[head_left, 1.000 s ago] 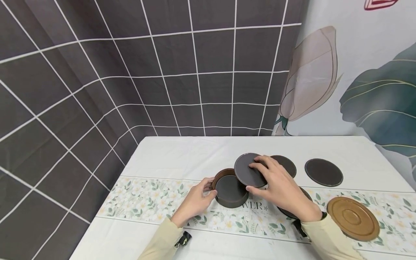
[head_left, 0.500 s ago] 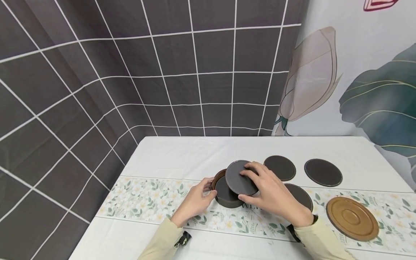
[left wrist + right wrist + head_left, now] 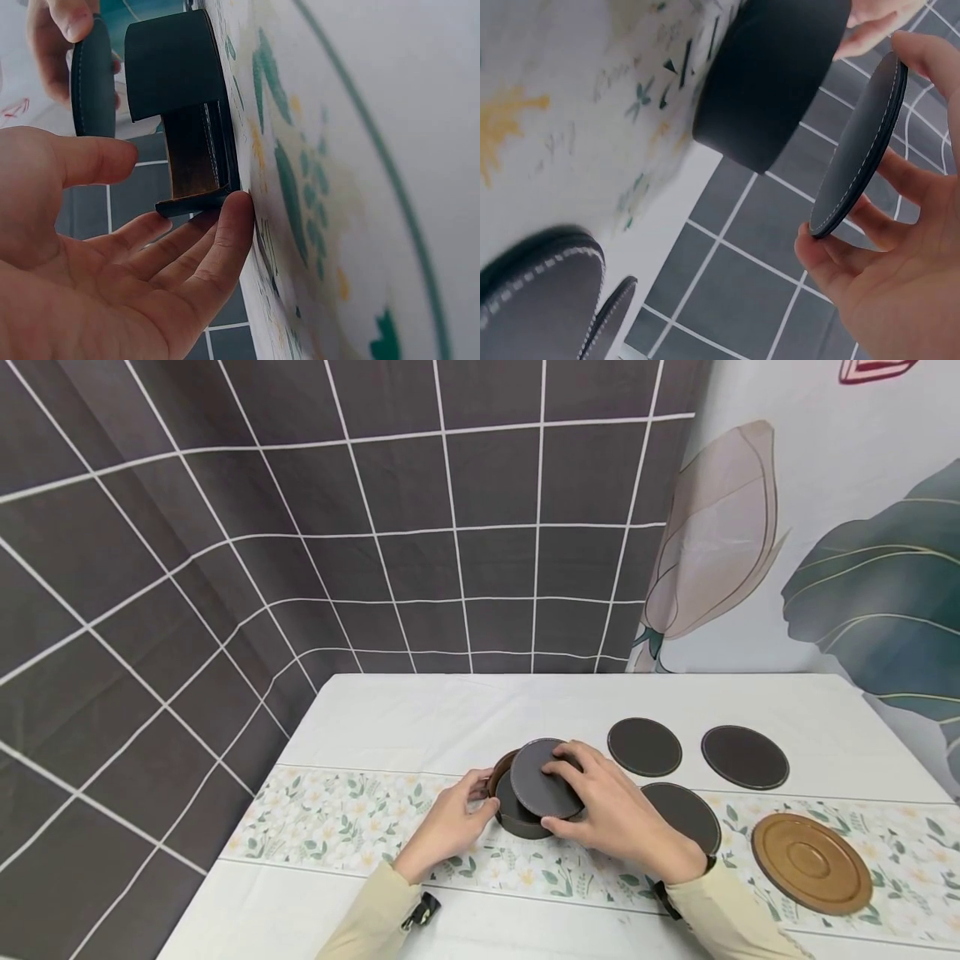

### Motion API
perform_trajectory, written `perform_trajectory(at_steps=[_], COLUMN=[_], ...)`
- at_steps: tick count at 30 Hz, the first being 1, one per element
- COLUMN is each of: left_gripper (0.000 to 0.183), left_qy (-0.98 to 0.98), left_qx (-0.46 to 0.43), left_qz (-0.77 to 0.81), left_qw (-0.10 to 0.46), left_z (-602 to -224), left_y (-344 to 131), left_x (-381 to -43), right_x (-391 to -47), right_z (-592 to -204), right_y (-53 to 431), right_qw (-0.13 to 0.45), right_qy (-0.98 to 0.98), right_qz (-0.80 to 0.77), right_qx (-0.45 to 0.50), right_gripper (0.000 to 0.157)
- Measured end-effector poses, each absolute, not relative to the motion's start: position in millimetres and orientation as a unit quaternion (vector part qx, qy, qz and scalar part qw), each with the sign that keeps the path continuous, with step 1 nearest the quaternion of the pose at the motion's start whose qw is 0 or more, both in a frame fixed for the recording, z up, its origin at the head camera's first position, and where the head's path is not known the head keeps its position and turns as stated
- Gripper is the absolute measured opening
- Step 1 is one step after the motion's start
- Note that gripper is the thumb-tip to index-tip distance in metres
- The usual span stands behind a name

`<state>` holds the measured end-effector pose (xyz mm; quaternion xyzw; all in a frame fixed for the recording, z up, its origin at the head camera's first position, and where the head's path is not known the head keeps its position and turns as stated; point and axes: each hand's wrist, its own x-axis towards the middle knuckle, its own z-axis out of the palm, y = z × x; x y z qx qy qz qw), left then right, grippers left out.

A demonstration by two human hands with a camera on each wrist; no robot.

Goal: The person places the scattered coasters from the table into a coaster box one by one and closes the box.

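A round, dark coaster holder with a brown inside and a cut-out in its wall stands on the table, a dark disc lying in it. My left hand holds the holder's left side, fingertips against the wall beside the cut-out. Between the thumb and fingers of my right hand is a round dark coaster with light edge stitching. It is pinched by the edge, tilted, and overlaps the holder's opening in the head view. The right wrist view shows a gap between coaster and holder.
Three dark coasters lie flat to the right: one at the back, one farther right, one partly behind my right wrist. A brown ridged disc lies at the right. A floral band crosses the white tablecloth.
My right hand has carried the coaster left and slightly down, from beside the holder to over its opening. My left hand and the holder have stayed in place.
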<state>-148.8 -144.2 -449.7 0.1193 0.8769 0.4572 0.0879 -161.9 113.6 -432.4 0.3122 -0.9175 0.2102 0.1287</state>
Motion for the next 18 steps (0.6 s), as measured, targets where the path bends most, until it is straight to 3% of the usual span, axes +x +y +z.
perform_trajectory(at_steps=[18], left_gripper=[0.047], left_qy=[0.878], left_qx=[0.116], left_qz=[0.455], left_qw=[0.090], left_z=[-449], left_y=[-144], left_x=[-149], right_x=[-161], right_z=[-447], right_y=[103], right_qw=[0.109], right_qy=[-0.914], right_qz=[0.223], right_qx=[0.322], right_gripper=[0.059])
